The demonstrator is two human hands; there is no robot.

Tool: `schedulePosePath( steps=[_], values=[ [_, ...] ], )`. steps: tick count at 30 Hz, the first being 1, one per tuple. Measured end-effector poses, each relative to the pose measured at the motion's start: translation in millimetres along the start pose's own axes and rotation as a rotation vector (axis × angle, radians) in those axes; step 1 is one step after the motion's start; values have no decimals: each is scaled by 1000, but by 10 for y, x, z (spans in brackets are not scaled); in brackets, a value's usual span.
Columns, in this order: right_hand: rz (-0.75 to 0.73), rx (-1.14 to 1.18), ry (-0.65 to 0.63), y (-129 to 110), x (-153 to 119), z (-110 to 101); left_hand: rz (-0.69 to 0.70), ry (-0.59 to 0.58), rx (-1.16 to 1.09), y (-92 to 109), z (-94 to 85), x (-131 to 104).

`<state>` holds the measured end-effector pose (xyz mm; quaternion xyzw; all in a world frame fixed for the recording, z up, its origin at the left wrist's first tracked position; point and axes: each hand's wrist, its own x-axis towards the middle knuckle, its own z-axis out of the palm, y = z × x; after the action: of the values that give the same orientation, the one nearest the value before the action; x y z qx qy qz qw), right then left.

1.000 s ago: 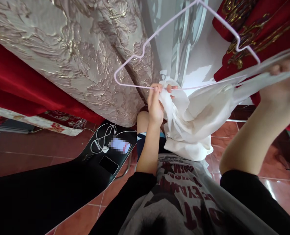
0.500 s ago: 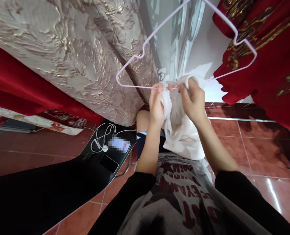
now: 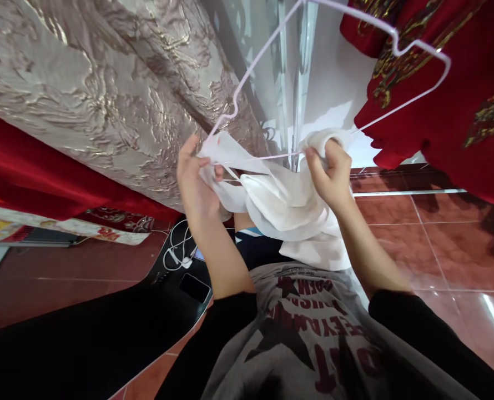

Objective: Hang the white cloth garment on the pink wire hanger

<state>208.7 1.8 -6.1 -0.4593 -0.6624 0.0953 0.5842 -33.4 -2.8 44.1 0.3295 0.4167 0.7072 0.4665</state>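
A pale lilac clothes hanger (image 3: 396, 41) is held up before me, its bottom bar running between my hands. White, partly sheer cloth (image 3: 288, 205) drapes over that bar and hangs down to my lap. My left hand (image 3: 199, 180) is at the hanger's left corner, fingers curled on the cloth edge pulled over it. Gathered folds of the same cloth sit in my right hand (image 3: 330, 172), thumb and fingers pinching them around the bar. The hanger's right corner sticks out bare beyond that hand. The hanger's top is cut off by the frame edge.
A black bench (image 3: 84, 333) on the left carries a dark phone (image 3: 195, 288) and white earphones (image 3: 174, 258); my forearm partly covers another phone. Textured beige curtain fabric (image 3: 126, 83) hangs close on the left, red gold-trimmed fabric (image 3: 438, 122) on the right. Red tiles (image 3: 397, 244) cover the floor.
My left hand has moved left along the bar to the hanger's corner, stretching the white cloth with it. My right hand stays about where it was, still pinching the gathered cloth.
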Motion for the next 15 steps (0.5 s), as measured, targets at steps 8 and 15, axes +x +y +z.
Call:
schedulePosePath(
  steps=[8, 15],
  values=[
    [54, 25, -12, -67, -78, 167, 327, -128, 553, 405, -290, 135],
    [55, 16, -27, 73, 7, 3, 414, -253, 525, 568, 84, 171]
  ],
)
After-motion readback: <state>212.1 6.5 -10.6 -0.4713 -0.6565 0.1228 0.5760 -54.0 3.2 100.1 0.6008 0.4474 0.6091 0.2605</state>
